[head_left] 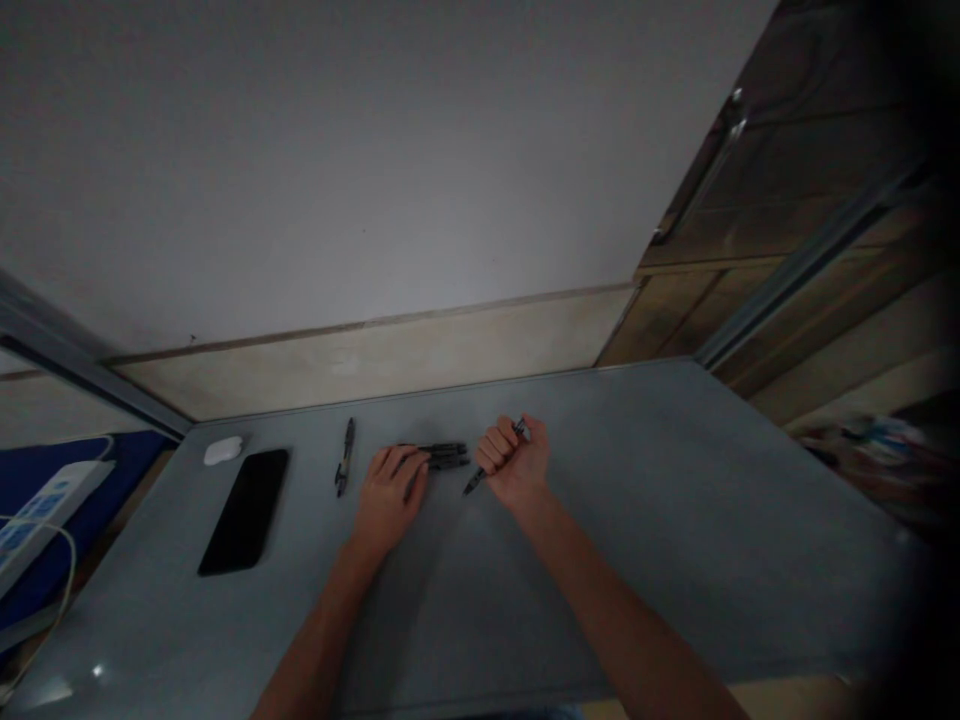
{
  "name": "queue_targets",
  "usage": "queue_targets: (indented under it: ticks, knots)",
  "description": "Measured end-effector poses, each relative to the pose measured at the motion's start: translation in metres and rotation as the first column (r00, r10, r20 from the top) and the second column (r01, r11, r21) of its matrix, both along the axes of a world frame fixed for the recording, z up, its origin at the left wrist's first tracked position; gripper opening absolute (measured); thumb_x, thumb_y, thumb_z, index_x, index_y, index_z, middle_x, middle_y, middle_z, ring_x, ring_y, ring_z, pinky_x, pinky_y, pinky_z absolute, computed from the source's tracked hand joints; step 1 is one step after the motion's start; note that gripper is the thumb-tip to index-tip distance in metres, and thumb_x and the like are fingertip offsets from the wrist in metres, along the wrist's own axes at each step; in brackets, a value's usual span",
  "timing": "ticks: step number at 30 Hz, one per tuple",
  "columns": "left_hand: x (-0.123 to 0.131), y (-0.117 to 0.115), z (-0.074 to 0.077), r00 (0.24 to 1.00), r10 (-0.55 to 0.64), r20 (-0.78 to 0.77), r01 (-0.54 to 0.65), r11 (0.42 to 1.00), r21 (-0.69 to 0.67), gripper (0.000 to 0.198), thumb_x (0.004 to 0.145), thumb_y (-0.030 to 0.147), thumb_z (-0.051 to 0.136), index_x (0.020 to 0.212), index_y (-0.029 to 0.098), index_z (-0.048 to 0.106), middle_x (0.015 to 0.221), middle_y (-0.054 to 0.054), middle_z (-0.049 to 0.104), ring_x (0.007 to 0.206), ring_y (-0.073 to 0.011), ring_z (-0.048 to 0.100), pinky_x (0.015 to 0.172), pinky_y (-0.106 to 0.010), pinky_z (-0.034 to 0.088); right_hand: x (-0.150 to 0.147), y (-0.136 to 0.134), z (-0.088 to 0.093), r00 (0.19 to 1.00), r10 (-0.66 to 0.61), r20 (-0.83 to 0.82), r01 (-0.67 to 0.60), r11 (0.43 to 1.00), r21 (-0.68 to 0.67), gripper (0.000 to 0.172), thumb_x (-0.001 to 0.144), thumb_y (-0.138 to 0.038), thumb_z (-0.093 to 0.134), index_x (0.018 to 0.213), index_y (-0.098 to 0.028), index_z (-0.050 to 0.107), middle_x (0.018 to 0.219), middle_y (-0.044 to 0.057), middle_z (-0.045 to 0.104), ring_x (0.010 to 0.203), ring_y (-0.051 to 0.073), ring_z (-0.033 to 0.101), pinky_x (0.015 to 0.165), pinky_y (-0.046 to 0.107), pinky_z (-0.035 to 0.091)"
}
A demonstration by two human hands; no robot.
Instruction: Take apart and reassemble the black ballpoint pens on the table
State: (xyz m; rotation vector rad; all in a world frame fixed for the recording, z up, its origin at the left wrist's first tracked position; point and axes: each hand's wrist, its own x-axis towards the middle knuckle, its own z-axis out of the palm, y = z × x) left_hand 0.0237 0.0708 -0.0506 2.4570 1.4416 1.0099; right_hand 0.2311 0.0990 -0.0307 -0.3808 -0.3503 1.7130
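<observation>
"Pens (450,449): where are they seen?"

"Past the white case (223,451) and the black phone (246,512), a lone pen (344,460) is laid on the surface (675,500). Next, several are partly covered by the left hand (388,492); whether any is gripped cannot be told."

"And rightmost?"

"A slanted pen (474,482) is held in the right hand (517,465), its fingers curled."

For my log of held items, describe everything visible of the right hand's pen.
Slim and dark, the pen slants through the closed right hand, which hides its middle. The narrow tip points to the view's lower left; the other end shows by the thumb with pale glints. It looks plastic. Whether it touches the gray tabletop is unclear.
</observation>
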Motion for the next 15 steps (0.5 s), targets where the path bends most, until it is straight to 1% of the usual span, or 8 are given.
queue_targets:
  ticks: [2,4,7,9,11,15]
  knots:
    - [0.004,-0.003,-0.004,1.0,-0.017,0.0,0.017,1.0,0.006,0.025,0.093,0.024,0.048,0.107,0.023,0.068,0.102,-0.009,0.069,0.1,-0.0236,0.06,0.095,-0.042,0.044,0.001,0.0,0.0,0.999,0.008,-0.035,-0.008,1.0,-0.012,0.048,0.079,-0.049,0.05,0.05,-0.023,0.021,0.046,-0.008,0.012,0.043,0.01,0.005,0.036,0.024,0.014]
    - [0.004,-0.005,-0.006,1.0,-0.008,-0.024,0.008,1.0,0.003,0.024,0.093,0.025,0.047,0.103,0.022,0.069,0.094,-0.009,0.07,0.092,-0.0236,0.062,0.091,-0.041,0.045,0.003,0.0,0.001,0.999,-0.002,-0.053,0.001,1.0,-0.01,0.048,0.08,-0.049,0.05,0.051,-0.023,0.022,0.046,-0.008,0.013,0.043,0.01,0.005,0.036,0.024,0.014]
    - [0.003,-0.007,-0.006,0.996,0.018,-0.091,-0.02,1.0,-0.023,0.024,0.095,0.027,0.046,0.097,0.019,0.069,0.079,-0.008,0.069,0.076,-0.0208,0.063,0.077,-0.034,0.047,0.003,0.0,0.0,0.999,-0.004,-0.051,0.005,1.0,0.007,0.049,0.081,-0.051,0.05,0.051,-0.023,0.023,0.046,-0.008,0.014,0.043,0.01,0.006,0.036,0.024,0.015]
    - [0.002,-0.009,-0.006,0.992,0.018,-0.127,-0.023,0.999,-0.04,0.025,0.096,0.029,0.045,0.092,0.019,0.068,0.069,-0.005,0.065,0.066,-0.0179,0.061,0.067,-0.03,0.045,0.002,0.001,-0.002,0.997,0.023,-0.068,-0.021,0.999,0.024,0.049,0.081,-0.05,0.051,0.052,-0.023,0.022,0.046,-0.008,0.013,0.043,0.01,0.006,0.036,0.024,0.013]
    - [0.003,-0.011,-0.006,0.99,0.007,-0.141,-0.013,0.999,-0.043,0.027,0.096,0.03,0.044,0.083,0.019,0.066,0.063,-0.003,0.061,0.06,-0.0155,0.058,0.061,-0.027,0.042,0.002,0.001,-0.003,0.993,0.048,-0.11,-0.043,0.998,0.045,0.049,0.081,-0.048,0.051,0.053,-0.022,0.021,0.046,-0.008,0.013,0.042,0.009,0.006,0.037,0.024,0.012]
    - [0.008,-0.013,-0.011,0.988,-0.028,-0.15,0.022,0.999,-0.035,0.032,0.097,0.03,0.044,0.072,0.019,0.06,0.057,0.0,0.057,0.054,-0.013,0.055,0.057,-0.026,0.038,0.001,-0.002,-0.001,0.98,0.081,-0.182,-0.072,0.996,0.059,0.047,0.083,-0.045,0.049,0.055,-0.022,0.02,0.047,-0.007,0.013,0.042,0.009,0.008,0.038,0.024,0.011]
